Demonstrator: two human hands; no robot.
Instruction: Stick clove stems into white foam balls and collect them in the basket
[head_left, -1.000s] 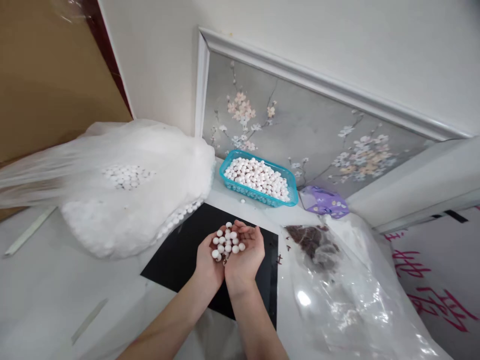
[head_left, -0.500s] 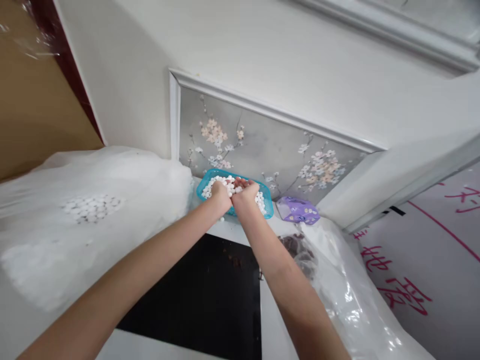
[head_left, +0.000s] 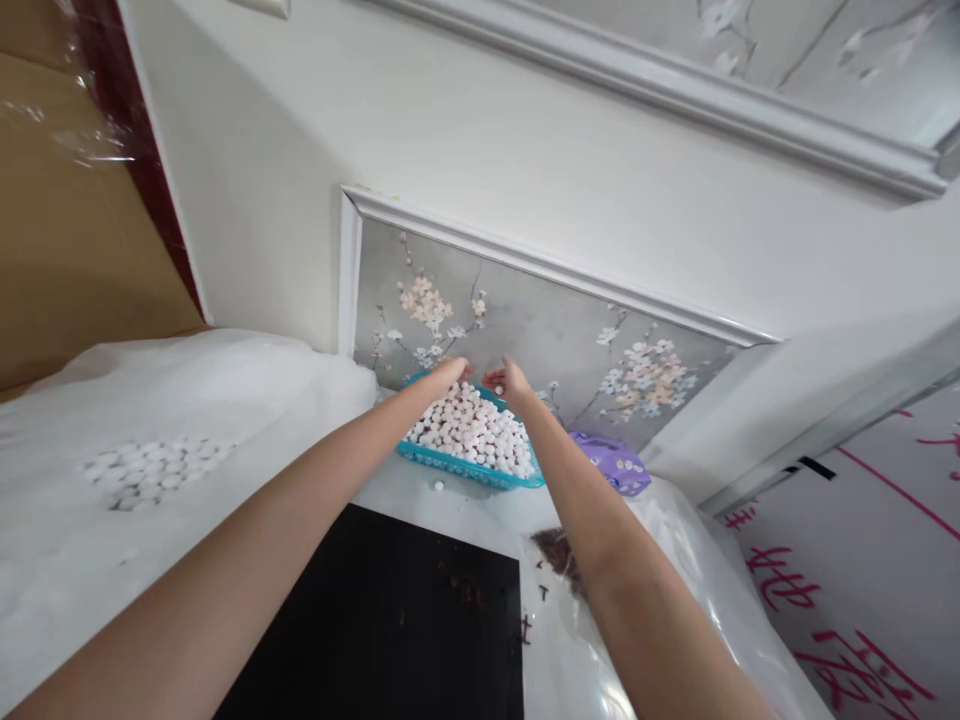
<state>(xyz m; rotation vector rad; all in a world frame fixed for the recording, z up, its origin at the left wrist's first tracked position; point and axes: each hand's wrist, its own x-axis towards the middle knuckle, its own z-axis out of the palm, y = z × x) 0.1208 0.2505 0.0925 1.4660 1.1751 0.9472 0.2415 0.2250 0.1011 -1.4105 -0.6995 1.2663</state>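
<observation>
A turquoise plastic basket (head_left: 480,473) stands against the wall, heaped with several small white balls (head_left: 472,430). Both my arms reach out over it. My left hand (head_left: 448,375) and my right hand (head_left: 508,380) hover at the basket's far rim, almost touching each other, fingers stretched out and nothing in them. One loose white ball (head_left: 439,486) lies on the counter just in front of the basket.
A big white plastic bag (head_left: 150,470) of more balls fills the left. A black mat (head_left: 397,620) lies below my arms. Right of it lie a clear bag (head_left: 675,600) with dark brown bits (head_left: 559,550) and a small purple pouch (head_left: 609,462).
My cupped hands carried a handful of white balls forward from over the black mat to the basket. They have let the balls drop into it and now hang open above it.
</observation>
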